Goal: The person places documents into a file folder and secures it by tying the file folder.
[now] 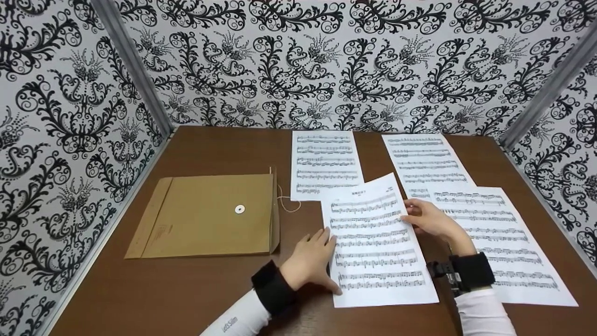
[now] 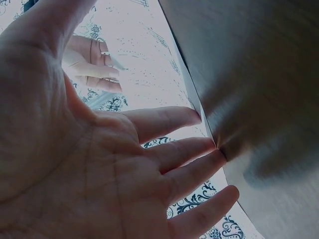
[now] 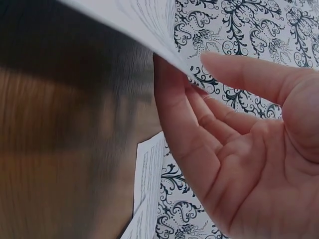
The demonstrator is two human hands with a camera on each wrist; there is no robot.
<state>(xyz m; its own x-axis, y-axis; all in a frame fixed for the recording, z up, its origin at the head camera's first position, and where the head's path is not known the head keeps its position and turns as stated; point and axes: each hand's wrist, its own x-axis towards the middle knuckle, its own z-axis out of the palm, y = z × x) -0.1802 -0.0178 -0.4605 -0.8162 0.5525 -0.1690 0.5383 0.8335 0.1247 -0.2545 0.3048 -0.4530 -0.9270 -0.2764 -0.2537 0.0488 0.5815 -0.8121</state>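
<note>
A white sheet of music (image 1: 378, 242) lies tilted at the front middle of the brown table (image 1: 186, 289), its right side lifted. My left hand (image 1: 310, 259) is flat beside it, straight fingertips (image 2: 199, 144) touching the sheet's (image 2: 144, 59) left edge. My right hand (image 1: 431, 219) holds the right edge. Its fingers (image 3: 172, 104) are under the paper (image 3: 134, 20) and its thumb is above. The left wrist view shows the right hand (image 2: 92, 64) beyond the sheet.
A tan string-tie envelope (image 1: 210, 214) lies to the left, its flap toward the sheets. Three more music sheets lie flat: one behind (image 1: 324, 161), one at the back right (image 1: 424, 161), one at the right (image 1: 508, 242). Patterned walls (image 1: 70, 116) close in three sides.
</note>
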